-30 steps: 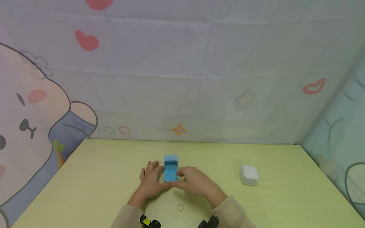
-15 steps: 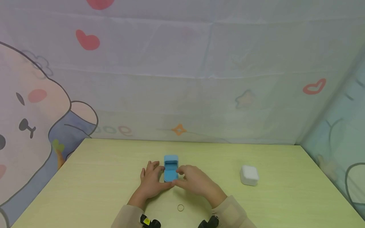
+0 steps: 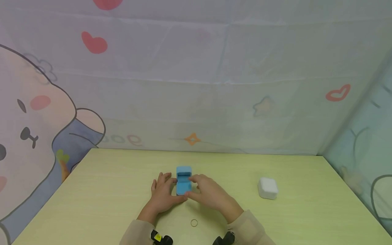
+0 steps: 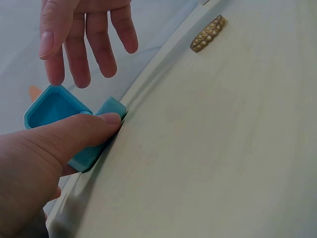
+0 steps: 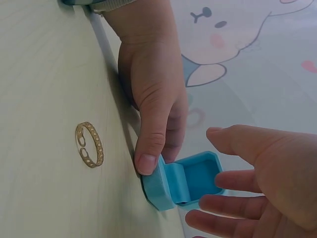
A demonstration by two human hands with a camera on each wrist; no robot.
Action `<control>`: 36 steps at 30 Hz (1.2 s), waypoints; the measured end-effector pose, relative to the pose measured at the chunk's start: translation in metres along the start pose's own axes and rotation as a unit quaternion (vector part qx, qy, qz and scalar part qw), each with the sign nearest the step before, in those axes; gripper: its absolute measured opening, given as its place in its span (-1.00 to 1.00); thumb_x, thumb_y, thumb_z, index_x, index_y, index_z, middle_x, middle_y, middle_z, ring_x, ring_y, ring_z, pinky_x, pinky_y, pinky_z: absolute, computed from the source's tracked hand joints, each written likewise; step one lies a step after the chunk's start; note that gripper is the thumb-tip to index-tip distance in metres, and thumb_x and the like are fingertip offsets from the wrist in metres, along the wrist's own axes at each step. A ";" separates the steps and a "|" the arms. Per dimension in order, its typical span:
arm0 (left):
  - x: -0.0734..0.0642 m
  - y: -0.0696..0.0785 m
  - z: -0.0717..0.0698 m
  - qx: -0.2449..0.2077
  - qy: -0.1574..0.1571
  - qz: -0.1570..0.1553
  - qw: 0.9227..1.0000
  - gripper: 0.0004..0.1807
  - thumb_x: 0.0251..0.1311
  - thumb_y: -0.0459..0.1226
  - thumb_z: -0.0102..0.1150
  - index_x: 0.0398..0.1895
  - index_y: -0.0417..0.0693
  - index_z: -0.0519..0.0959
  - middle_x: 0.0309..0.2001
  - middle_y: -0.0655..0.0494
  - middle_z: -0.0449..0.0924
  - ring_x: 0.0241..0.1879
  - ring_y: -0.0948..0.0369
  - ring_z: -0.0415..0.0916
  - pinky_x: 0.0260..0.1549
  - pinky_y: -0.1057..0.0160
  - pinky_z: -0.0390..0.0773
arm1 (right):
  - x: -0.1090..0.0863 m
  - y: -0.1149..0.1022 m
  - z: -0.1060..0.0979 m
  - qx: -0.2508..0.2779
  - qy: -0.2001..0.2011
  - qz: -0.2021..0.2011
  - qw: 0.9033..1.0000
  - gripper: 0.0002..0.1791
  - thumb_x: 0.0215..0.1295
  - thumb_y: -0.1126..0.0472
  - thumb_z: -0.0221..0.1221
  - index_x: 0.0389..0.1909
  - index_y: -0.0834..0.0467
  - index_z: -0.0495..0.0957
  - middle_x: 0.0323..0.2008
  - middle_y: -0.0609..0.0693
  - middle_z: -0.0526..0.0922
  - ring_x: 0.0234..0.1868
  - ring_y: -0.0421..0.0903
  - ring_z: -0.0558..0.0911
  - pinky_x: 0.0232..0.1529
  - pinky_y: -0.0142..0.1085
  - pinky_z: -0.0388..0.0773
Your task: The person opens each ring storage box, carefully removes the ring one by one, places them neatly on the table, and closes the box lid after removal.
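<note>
A small blue ring box stands on the table with its lid raised. My left hand grips its base, thumb across the front and fingers by the left side; in the left wrist view the thumb covers part of the base. On the box's right, my right hand is spread, its fingers loosely extended. In the right wrist view these right-hand fingers are beside the lid; whether they touch it, I cannot tell. Nearer me lies a gold, patterned ring with a gap in its band.
A white rounded cube sits on the pale table to the right. Behind the table hangs a printed cloth with cartoon figures. Wrist cameras are strapped at both sleeves.
My right hand's fingers have lifted and spread a little at the box's right side. The left hand, box and ring have stayed in place.
</note>
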State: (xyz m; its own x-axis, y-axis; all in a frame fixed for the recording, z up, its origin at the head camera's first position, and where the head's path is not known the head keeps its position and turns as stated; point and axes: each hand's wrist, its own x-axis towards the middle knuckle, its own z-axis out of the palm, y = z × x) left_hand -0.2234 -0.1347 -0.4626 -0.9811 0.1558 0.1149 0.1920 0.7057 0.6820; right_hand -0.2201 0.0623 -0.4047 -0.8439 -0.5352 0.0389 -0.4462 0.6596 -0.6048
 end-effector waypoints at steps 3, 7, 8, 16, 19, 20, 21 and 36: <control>0.000 0.000 0.000 -0.001 0.000 0.001 1.000 -0.25 -0.09 0.08 0.41 0.08 -0.23 0.47 0.37 -0.27 0.10 0.44 -0.31 -0.31 0.30 -0.33 -0.35 | 0.000 0.001 0.001 -0.007 0.003 -0.002 1.000 -0.36 0.28 -0.07 0.16 0.25 0.24 0.36 0.21 0.16 0.45 0.01 0.07 0.62 -0.03 -0.17 0.59; 0.000 0.000 0.000 -0.001 0.002 0.004 1.000 -0.25 -0.10 0.08 0.41 0.08 -0.23 0.47 0.37 -0.27 0.10 0.44 -0.32 -0.31 0.30 -0.33 -0.35 | -0.001 0.002 0.001 -0.007 0.008 0.000 1.000 -0.32 0.28 -0.09 0.16 0.29 0.23 0.31 0.23 0.19 0.42 0.04 0.09 0.59 -0.04 -0.15 0.59; 0.000 0.000 0.000 0.000 0.003 0.004 1.000 -0.25 -0.10 0.08 0.41 0.07 -0.23 0.47 0.37 -0.27 0.10 0.44 -0.32 -0.31 0.30 -0.34 -0.35 | -0.001 0.002 0.001 -0.005 0.009 0.000 1.000 -0.30 0.28 -0.09 0.16 0.31 0.23 0.29 0.24 0.19 0.41 0.05 0.10 0.59 -0.04 -0.15 0.59; -0.001 0.000 0.000 0.000 0.001 0.009 1.000 -0.28 -0.13 0.04 0.44 0.05 -0.20 0.48 0.36 -0.29 0.09 0.43 -0.33 -0.31 0.30 -0.34 -0.35 | -0.002 0.001 0.002 0.008 0.016 0.008 1.000 -0.22 0.28 -0.11 0.16 0.38 0.21 0.17 0.29 0.21 0.32 0.18 0.12 0.49 0.11 -0.04 0.50; -0.002 0.000 0.000 -0.002 0.001 0.009 1.000 -0.29 -0.14 0.03 0.45 0.05 -0.19 0.49 0.36 -0.29 0.09 0.43 -0.34 -0.31 0.30 -0.34 -0.35 | -0.001 0.002 0.003 0.008 0.020 0.005 1.000 -0.20 0.27 -0.10 0.16 0.40 0.21 0.14 0.32 0.22 0.29 0.24 0.13 0.44 0.16 -0.01 0.46; -0.002 0.000 0.000 -0.003 0.000 0.009 1.000 -0.29 -0.14 0.03 0.45 0.04 -0.19 0.49 0.36 -0.30 0.09 0.43 -0.34 -0.31 0.30 -0.34 -0.35 | -0.001 0.003 0.004 0.008 0.021 0.003 1.000 -0.19 0.27 -0.10 0.16 0.41 0.20 0.12 0.32 0.22 0.29 0.25 0.13 0.43 0.17 -0.01 0.45; -0.002 0.000 0.000 -0.003 0.000 0.009 1.000 -0.29 -0.14 0.03 0.45 0.04 -0.18 0.49 0.36 -0.29 0.09 0.43 -0.34 -0.31 0.30 -0.34 -0.35 | -0.001 0.003 0.004 0.008 0.022 0.002 1.000 -0.19 0.27 -0.10 0.16 0.41 0.20 0.11 0.32 0.22 0.28 0.24 0.13 0.44 0.17 0.00 0.45; -0.002 -0.001 0.000 0.003 0.001 0.009 1.000 -0.30 -0.15 0.05 0.45 0.03 -0.16 0.50 0.36 -0.29 0.09 0.43 -0.35 -0.30 0.29 -0.36 -0.35 | 0.001 0.008 0.007 0.064 0.012 0.004 0.998 -0.14 0.28 -0.10 0.15 0.46 0.16 0.01 0.35 0.24 0.22 0.21 0.19 0.47 0.09 -0.01 0.52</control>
State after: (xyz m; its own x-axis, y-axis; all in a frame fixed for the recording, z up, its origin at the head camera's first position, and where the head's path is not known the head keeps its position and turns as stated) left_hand -0.2216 -0.1359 -0.4640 -0.9775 0.1668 0.1289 0.2097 0.7069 0.6755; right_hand -0.2221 0.0637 -0.4150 -0.8547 -0.5166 0.0517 -0.3994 0.5906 -0.7012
